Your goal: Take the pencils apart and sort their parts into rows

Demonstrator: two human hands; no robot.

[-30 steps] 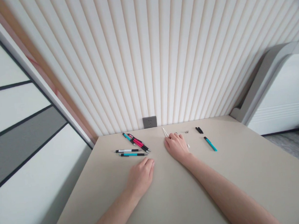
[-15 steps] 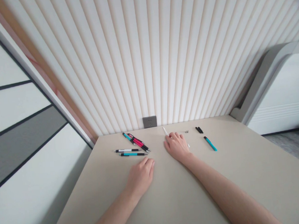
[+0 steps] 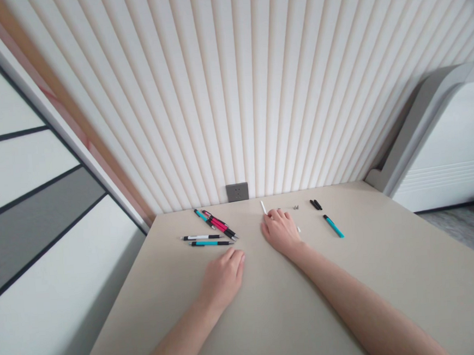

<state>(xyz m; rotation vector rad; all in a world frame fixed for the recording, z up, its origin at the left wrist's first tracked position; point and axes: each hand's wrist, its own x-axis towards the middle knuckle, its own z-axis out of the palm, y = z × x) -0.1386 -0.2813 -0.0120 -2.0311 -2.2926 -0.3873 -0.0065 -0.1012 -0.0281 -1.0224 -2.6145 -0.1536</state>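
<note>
— Left hand [image 3: 222, 277] and right hand [image 3: 281, 231]: state, place?

— Left lies loosely curled on the tabletop [image 3: 272, 317], nearer me than the wall socket [image 3: 237, 191]; whether it encloses anything, I cannot tell. Right is bent over a thin white strip [image 3: 263, 206], right of the socket; the far end shows, but my grasp on it is hidden.

— Best handling?

— My judgement: light pressure, strip kept flat, no sideways sweep. Small metal parts [image 3: 295, 207] sit farther right of the socket and could scatter if brushed. Pens [image 3: 219, 226], left of the socket, are best left undisturbed.
</note>
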